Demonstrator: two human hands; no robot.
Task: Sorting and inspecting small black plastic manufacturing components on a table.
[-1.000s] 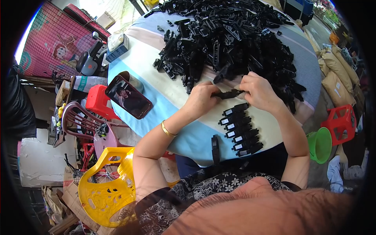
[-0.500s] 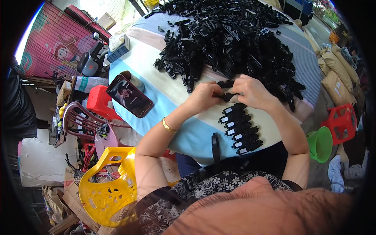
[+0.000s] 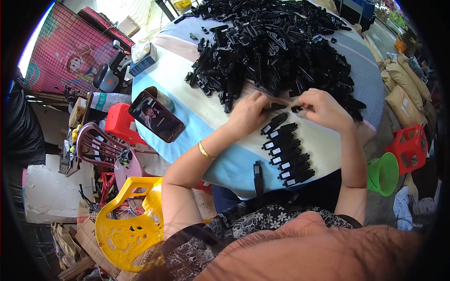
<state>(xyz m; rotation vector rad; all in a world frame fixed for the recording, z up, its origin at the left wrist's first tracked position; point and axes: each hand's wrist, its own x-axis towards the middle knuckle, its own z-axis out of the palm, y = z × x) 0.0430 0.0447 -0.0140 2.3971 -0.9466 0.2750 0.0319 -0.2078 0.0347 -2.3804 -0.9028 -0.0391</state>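
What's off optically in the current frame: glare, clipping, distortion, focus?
Head view: fisheye, black curved border at the corners; bright ground at upper left looks blown out; pile of black parts shows pale glints, dark areas losing detail; wearer's head at the lower edge looks soft; detail at the right hand is too small to judge.

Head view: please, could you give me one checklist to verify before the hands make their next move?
Left hand holds a dark part: ok.
Right hand grips the small dark piece firmly: cannot tell, it is partly covered.
Row of black parts is even: not ok, its far-end part lies at a steeper angle.
Single black part is well away from the tablecloth edge: not ok, it lies close.
Phone is clear of both hands: ok.
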